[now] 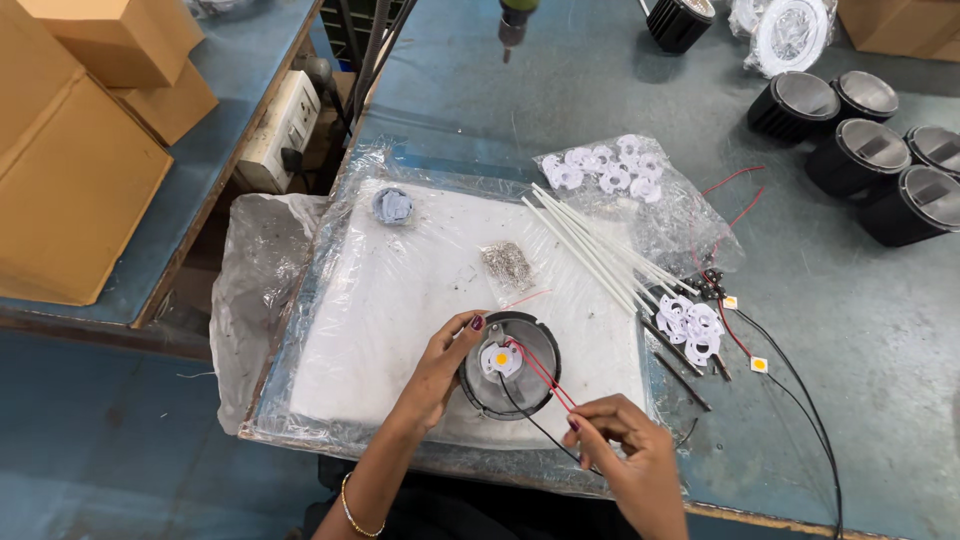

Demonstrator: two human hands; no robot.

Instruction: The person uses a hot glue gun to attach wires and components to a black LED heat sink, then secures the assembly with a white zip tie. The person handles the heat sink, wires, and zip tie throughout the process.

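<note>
Seen from above, nearest the viewer, the right hand (628, 452) pinches a red wire (540, 372) and a black wire (530, 415) between thumb and fingertips, its grip clenched on both. The wires run up to a small white holder (500, 359) with a yellow chip at its centre, sitting inside a round black housing (510, 365). The left hand (440, 368), a bangle on its wrist, grasps the housing's left rim and steadies it. The housing rests near the front edge of a white pad (400, 300) wrapped in clear plastic, on a blue-grey tabletop (860, 330). As a judgement, the holder looks placed and wired but not yet fastened, so this unit seems partway done. Just beyond lie a small packet of screws (507, 263), a bundle of white tubes (600, 250), loose white holders (690, 325) and spare wired chips (758, 364). Farther back are a bag of more holders (605, 172), several empty black housings (860, 150) at the right, and cardboard boxes (70, 150) at the left, suggesting many units remain.
</note>
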